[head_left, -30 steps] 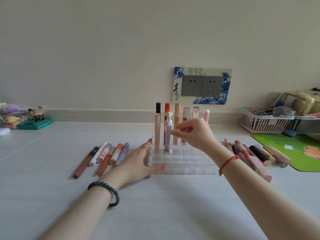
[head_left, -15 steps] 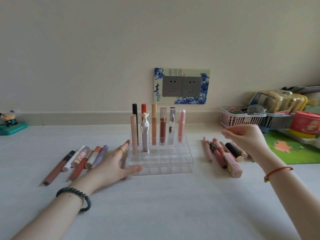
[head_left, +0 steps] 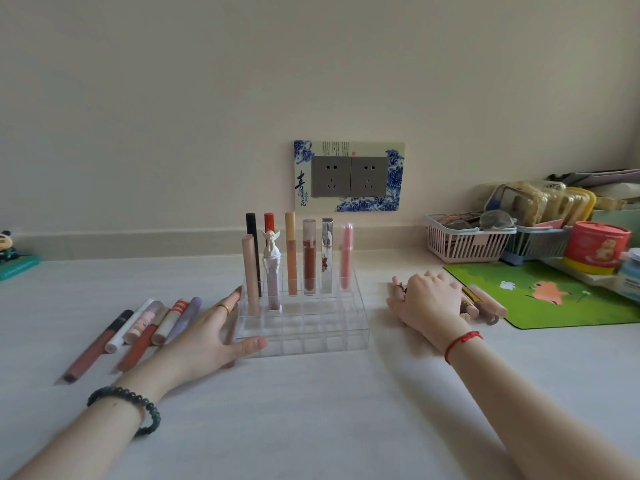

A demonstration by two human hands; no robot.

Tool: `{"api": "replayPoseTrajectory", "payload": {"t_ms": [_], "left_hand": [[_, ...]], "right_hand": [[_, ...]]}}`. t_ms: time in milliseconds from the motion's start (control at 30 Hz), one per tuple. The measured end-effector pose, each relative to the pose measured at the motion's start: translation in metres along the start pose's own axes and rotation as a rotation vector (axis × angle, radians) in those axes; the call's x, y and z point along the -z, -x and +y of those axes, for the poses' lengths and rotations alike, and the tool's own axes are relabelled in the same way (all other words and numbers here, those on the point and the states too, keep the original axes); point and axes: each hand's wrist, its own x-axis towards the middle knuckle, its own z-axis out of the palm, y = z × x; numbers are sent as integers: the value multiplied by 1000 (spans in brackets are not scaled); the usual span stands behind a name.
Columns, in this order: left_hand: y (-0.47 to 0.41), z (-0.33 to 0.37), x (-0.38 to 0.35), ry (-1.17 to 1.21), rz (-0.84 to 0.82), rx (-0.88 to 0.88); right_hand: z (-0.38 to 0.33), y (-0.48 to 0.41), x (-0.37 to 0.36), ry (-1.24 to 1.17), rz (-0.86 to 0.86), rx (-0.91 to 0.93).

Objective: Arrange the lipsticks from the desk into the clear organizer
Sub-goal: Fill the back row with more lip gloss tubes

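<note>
- The clear organizer (head_left: pixel 313 336) stands on the white desk (head_left: pixel 311 410) between the two hands, with eight lipsticks upright in its back compartments.
- The left hand (head_left: pixel 207 337) lies open, fingers spread, flat against the organizer's left side; its thumb rests along the front left corner. It grips nothing.
- Just left of that hand, a row of loose lipsticks (head_left: pixel 138 332) lies flat on the desk, angled away from the person.
- The right hand (head_left: pixel 429 301) is palm-down, well to the right of the organizer, on top of a second pile of lipsticks (head_left: pixel 483 304). Its fingers curl over the pile; whether they have closed on one I cannot tell.
- Beyond the right hand lies a green mat (head_left: pixel 561 299), with a pink basket (head_left: pixel 467 245) behind it.
</note>
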Motion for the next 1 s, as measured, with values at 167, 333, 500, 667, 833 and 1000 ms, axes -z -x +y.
{"api": "replayPoseTrajectory", "payload": {"t_ms": [167, 333, 500, 667, 833, 1000], "left_hand": [[1, 3, 1, -20, 4, -12], [3, 6, 3, -23, -7, -8], [4, 8, 4, -31, -17, 1], [7, 12, 5, -25, -22, -9], [10, 18, 8, -42, -24, -21], [10, 18, 8, -42, -32, -19]], "right_hand": [[-6, -4, -6, 64, -2, -21], [4, -7, 13, -297, -20, -118], [27, -7, 33, -884, 42, -213], [24, 3, 47, -1371, 135, -224], [-10, 22, 64, -1476, -41, 55], [-54, 29, 70, -1266, -140, 255]]}}
